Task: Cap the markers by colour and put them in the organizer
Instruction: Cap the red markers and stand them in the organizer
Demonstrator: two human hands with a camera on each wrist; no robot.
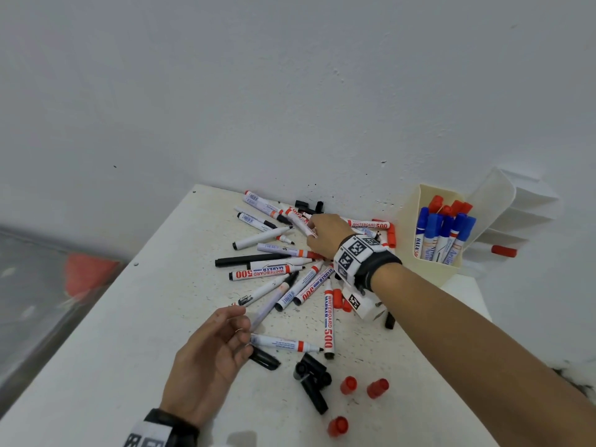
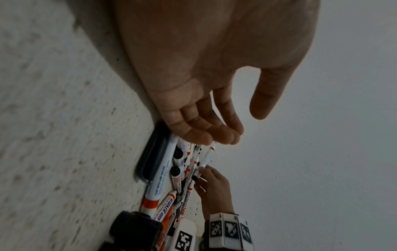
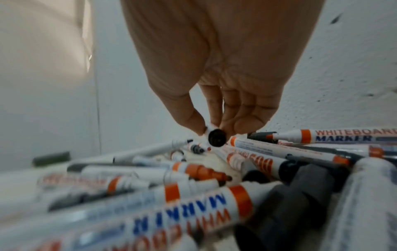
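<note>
Right hand (image 1: 325, 235) pinches a white black-ended plastic marker (image 3: 215, 136) between thumb and fingertips; left hand (image 1: 206, 359) hovers slack-fingered, empty, nearby.

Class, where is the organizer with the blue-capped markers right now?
In the head view, the organizer stands at the table's far right against the wall, just right of the right hand.

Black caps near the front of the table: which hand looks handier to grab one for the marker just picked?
Probably the left hand. It hovers open beside the loose black caps, while the right hand already pinches a black-ended marker over the far side of the pile.
</note>
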